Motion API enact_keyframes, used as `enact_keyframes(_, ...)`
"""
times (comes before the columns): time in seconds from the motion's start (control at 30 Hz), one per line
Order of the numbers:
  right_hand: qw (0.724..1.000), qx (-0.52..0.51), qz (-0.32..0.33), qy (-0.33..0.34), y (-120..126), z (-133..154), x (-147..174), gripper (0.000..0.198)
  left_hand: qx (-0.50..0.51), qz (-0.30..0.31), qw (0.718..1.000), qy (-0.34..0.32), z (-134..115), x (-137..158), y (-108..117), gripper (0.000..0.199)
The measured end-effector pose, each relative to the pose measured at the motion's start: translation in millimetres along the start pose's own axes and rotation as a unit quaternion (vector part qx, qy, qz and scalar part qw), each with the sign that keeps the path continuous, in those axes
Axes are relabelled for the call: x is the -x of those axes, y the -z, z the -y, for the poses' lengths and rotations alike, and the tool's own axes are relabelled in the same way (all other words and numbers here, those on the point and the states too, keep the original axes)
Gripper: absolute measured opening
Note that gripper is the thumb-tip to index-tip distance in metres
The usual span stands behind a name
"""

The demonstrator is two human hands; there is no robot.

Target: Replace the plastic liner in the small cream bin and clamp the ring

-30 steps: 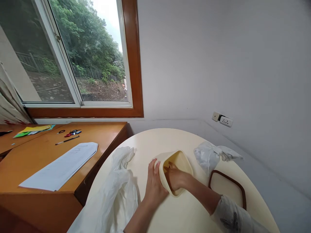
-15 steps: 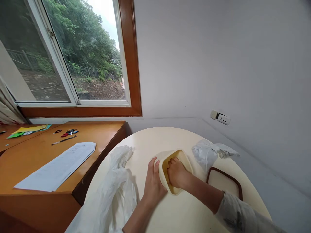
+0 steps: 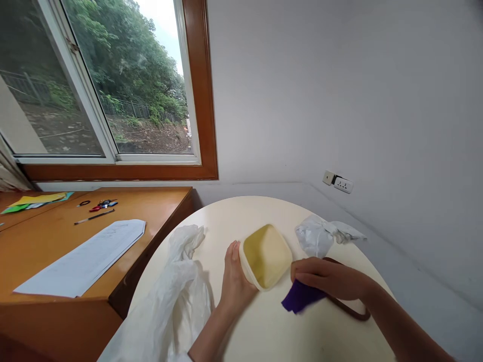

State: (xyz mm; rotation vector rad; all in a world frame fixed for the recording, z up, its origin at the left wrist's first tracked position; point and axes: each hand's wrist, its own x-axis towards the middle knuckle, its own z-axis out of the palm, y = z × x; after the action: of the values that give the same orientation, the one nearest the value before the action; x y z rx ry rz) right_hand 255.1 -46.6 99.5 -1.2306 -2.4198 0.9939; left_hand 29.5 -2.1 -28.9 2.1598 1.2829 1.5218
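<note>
Braces cream box (image 3: 267, 257) w/ L hand (image 3: 234, 276), half-open, fingers spread agst. box's L outer side. Sits nr. middle of round tabletop (image 3: 260, 332), mouth turned up toward cam., inside visible.

Grips purple cloth (image 3: 300, 296) in R hand (image 3: 320, 274), closed, thumb on near side, fingers curled over top. Hangs loose below R hand, lower edge slightly blurred, just R of box; cannot tell if touching round tabletop.

Passes R hand and wrist over brown-rimmed lid (image 3: 354, 314), partly hidden, flat on round tabletop. Includes, behind R hand nr. far R edge, tied white bag (image 3: 315, 237); to L of L hand, crumpled plastic sheet (image 3: 169, 291), stretched toward near edge.

Includes, on separate wood tabletop (image 3: 166, 201) at far L: white papers (image 3: 85, 259), dark pen (image 3: 94, 216), colored sheets (image 3: 37, 200) nr. window (image 3: 143, 100).
</note>
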Motion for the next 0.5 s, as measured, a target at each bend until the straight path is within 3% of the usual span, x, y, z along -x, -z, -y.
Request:
enact_keyframes(0.07, 0.982, -0.135, -0.088, -0.096, 0.3, -15.1, 11.4, 0.037, 0.010, -0.009, 1.000, 0.015, -1.7, -1.3, 1.8, 0.103)
enact_keyframes(0.13, 0.916, -0.230, -0.258, -0.203, -1.6, -32.7, 16.9, 0.037, 0.017, -0.010, 1.000, 0.018, -3.2, -2.4, 2.9, 0.102)
enact_keyframes(0.2, 0.857, -0.283, -0.365, -0.230, -3.7, -45.9, 15.8, 0.039, 0.018, -0.009, 1.000, 0.016, -4.7, -2.9, 3.4, 0.100)
enact_keyframes(0.23, 0.842, -0.292, -0.395, -0.221, -5.3, -49.6, 12.7, 0.040, 0.016, -0.008, 1.000, 0.015, -5.3, -2.8, 3.5, 0.100)
enact_keyframes(0.33, 0.846, -0.253, -0.432, -0.182, -16.3, -50.9, -6.0, 0.046, 0.005, -0.003, 1.000, 0.024, -6.3, -1.9, 3.4, 0.103)
enact_keyframes(0.5, 0.900, -0.158, -0.394, -0.100, -47.7, -42.2, -53.0, 0.054, 0.015, -0.016, 1.000, 0.020, -8.2, -2.6, 4.1, 0.104)
